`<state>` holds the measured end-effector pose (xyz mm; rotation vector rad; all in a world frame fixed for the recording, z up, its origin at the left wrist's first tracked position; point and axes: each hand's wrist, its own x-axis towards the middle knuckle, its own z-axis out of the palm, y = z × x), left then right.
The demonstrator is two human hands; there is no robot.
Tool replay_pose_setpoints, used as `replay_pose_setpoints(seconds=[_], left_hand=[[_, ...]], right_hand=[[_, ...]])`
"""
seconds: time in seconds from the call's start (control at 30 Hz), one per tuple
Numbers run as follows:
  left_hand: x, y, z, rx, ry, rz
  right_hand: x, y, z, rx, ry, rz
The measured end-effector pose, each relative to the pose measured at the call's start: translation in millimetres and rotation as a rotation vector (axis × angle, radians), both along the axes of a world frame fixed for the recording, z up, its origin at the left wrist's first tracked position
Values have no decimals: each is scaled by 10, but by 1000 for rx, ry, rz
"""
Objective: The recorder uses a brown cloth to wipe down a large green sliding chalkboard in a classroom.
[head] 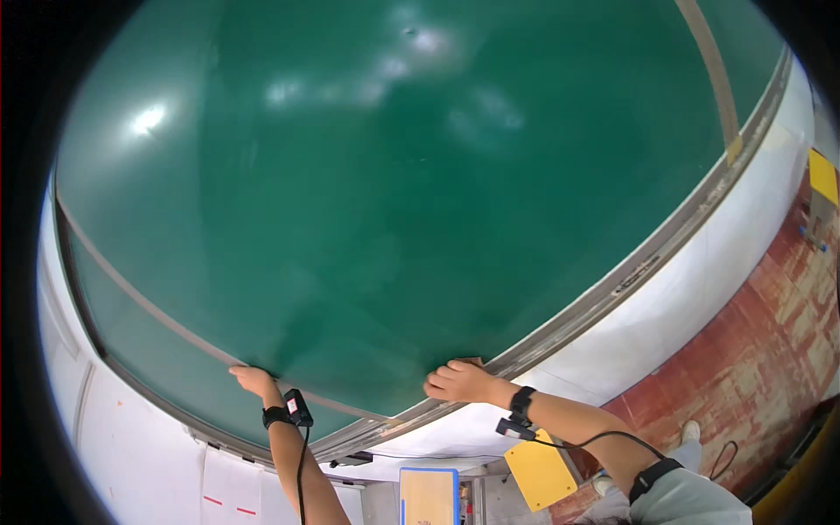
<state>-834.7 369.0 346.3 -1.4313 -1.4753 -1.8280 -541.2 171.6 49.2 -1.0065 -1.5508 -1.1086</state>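
Observation:
A large glossy green chalkboard [407, 216] fills most of the view, with bright reflections on its surface. My left hand [252, 380] grips the beige edge strip [157, 308] of the sliding board panel, low on the left side. My right hand [459, 382] is curled against the board's lower part, just above the metal bottom rail [564, 328]. A small brownish item [474, 361] shows at its knuckles; most of it is hidden by the hand, so its kind cannot be told. Both wrists wear black straps with small cabled devices.
White wall [590, 354] runs below the rail. A wooden-topped desk with blue edging [430, 492] stands at the bottom, beside a yellow stool seat [541, 472]. Another yellow seat [823, 177] is at far right, above a worn red floor [755, 328]. A black box [354, 459] sits under the rail.

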Motion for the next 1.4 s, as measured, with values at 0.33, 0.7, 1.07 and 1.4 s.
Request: replay_pose_setpoints(seconds=[0.33, 0.7, 1.07, 1.4], left_hand=[[-131, 146, -73, 55, -89, -168], [-390, 411, -39, 50, -163, -95], [-683, 320, -36, -48, 20, 70], [-784, 447, 54, -20, 93, 70]], right_hand=[[2315, -1211, -95, -128, 205, -202], [4273, -2026, 178, 412, 917, -472], [1807, -948, 375, -254, -230, -159], [2619, -1352, 473, -96, -126, -203]])
